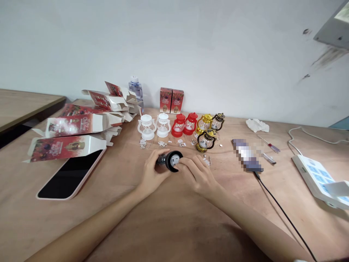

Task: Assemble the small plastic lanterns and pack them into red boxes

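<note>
My left hand (153, 170) is wrapped round a small black lantern (161, 159), tipped so its round underside faces me. Inside that black rim shows a pale inner part (174, 159) with dark slots. My right hand (196, 174) has its fingertips pinched together at the rim's right side; whatever they hold, if anything, is hidden. Just beyond my hands stand white lanterns (146, 127), red lanterns (179, 125), a gold lantern (204, 124) and dark bronze-coloured lanterns (206, 141). Small metal discs and bits (163, 144) lie in front of them.
Opened red boxes (68, 147) pile up at left, over a phone (71, 174). Two closed boxes (165, 100) and a water bottle (135, 89) stand by the wall. At right lie a cabled phone (248, 156), a screwdriver (273, 147), crumpled tissue (257, 125) and a power strip (319, 178).
</note>
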`<state>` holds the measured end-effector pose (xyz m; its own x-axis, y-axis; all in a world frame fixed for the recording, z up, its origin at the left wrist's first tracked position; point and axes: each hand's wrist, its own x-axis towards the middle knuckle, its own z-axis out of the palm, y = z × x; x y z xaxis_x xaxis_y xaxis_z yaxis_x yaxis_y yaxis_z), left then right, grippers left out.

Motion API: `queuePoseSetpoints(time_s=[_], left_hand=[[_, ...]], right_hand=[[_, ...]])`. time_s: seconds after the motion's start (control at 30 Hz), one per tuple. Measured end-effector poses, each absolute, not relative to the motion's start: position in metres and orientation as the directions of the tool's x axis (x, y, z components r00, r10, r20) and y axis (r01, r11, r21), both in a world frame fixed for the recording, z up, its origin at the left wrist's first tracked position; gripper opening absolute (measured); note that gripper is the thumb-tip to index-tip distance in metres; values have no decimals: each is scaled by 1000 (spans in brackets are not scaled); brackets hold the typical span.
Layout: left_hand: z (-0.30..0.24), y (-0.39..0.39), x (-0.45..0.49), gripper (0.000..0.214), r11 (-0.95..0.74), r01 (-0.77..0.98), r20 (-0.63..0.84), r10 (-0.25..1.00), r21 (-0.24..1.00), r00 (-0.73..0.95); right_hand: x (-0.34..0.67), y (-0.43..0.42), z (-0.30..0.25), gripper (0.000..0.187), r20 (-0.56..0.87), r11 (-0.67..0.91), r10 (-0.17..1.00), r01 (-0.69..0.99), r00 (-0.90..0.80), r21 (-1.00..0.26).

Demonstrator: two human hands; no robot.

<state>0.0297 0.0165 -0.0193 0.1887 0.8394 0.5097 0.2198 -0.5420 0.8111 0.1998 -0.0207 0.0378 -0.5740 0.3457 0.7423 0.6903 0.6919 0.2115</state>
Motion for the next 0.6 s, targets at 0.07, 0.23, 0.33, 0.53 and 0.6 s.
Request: queuePoseSetpoints(time_s=[0.07, 0.23, 0.33, 0.53, 0.6], left_hand=[[-19, 16, 30, 41, -540, 218, 508, 841, 813, 186], [-19, 16, 29, 42, -547, 223, 512, 836, 807, 197], [-19, 15, 28, 41, -557, 214, 516, 828, 803, 219], [-13, 13, 28, 39, -605, 207, 565, 795, 769, 221], [-12, 12, 27, 40, -629, 224, 587, 777, 745, 230]], right_hand=[[200, -20, 37, 18, 743, 692, 344, 690, -574, 212], [198, -17, 32, 12, 767, 731, 438, 683, -470, 1], [198, -13, 29, 4, 758, 715, 588, 620, -282, -324], [200, -6, 32, 41, 320, 347, 934, 190, -160, -918], [199, -6, 34, 37, 214, 231, 952, 57, -220, -971]])
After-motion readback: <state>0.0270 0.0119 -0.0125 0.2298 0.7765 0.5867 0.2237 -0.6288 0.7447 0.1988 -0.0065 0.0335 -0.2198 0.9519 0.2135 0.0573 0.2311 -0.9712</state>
